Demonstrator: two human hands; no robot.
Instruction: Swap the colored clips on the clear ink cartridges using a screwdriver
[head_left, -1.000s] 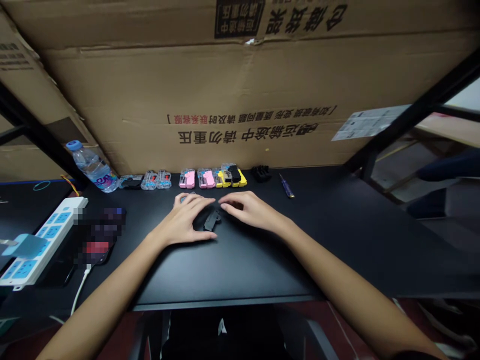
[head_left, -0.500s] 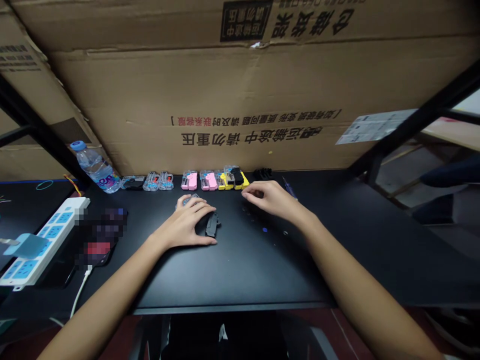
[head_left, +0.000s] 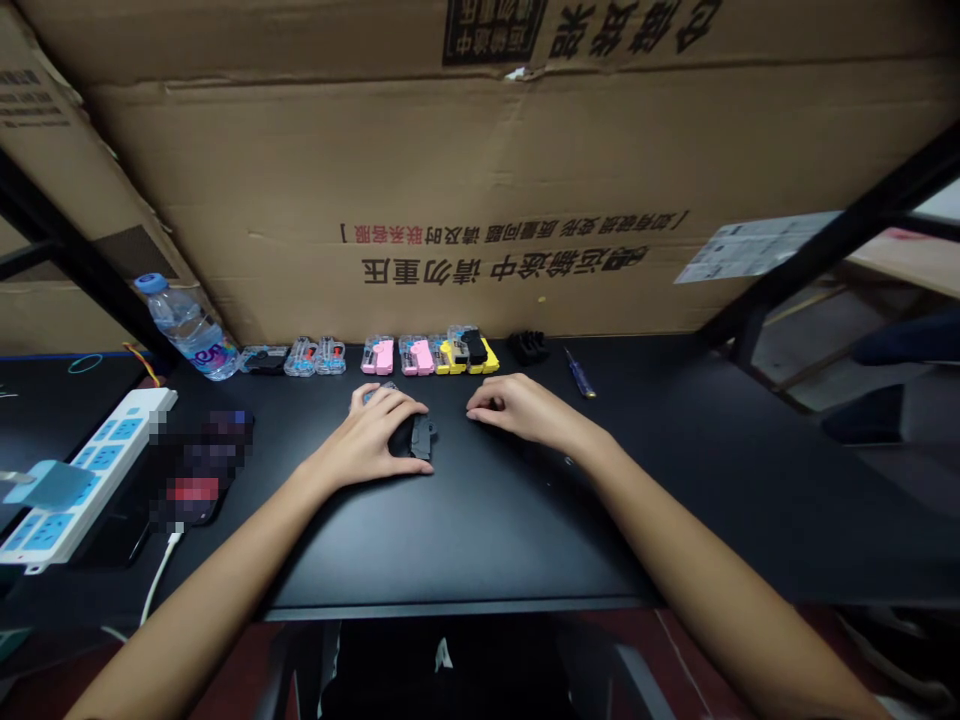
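Observation:
My left hand (head_left: pixel 379 432) rests on the table with its thumb and fingers at opposite ends of a dark grey plastic casing (head_left: pixel 422 438), gripping it. Beyond its knuckles, a clear plastic part (head_left: pixel 386 388) shows partly, the rest covered by the fingers. To the right, my right hand (head_left: pixel 517 408) is closed in a pinch just above the tabletop; whatever sits between its fingertips is too small or hidden to make out. A few tiny bits (head_left: pixel 568 461) lie by the right forearm.
Along the cardboard (head_left: pixel 465 170) stand clear-and-coloured plastic cases, among them pink (head_left: pixel 379 356) and yellow (head_left: pixel 452 357) ones, and black parts (head_left: pixel 528 346). A screwdriver (head_left: pixel 580 375) lies behind my right hand. At left are a water bottle (head_left: pixel 187 328), power strip (head_left: pixel 94 475) and phone (head_left: pixel 202 475).
My right hand has moved left and nearer to me, uncovering the screwdriver and hiding a small blue piece. The grey casing has turned slightly in my left hand.

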